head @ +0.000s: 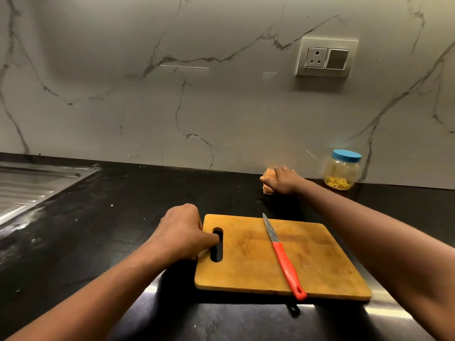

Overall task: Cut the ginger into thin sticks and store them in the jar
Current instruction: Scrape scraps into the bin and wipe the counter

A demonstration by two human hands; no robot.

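Jar [342,172], just right of R hand [283,180], is looking light, slick plastic: grip round body. R hand is clutching orange wad [268,174]; L hand [182,232] is gripping board [320,262] at slot.

1. A pale grey marble-look backsplash [221,107] with dark veins fills the upper half of the view.
2. A grey socket plate [326,57] sits on it at upper right, holding a three-pin socket with a switch beside it.
3. Below runs a glossy black countertop [110,230], flecked with white specks and showing bright reflections near its front edge.
4. A ribbed stainless steel sink drainboard [29,188] is set into the counter at far left.
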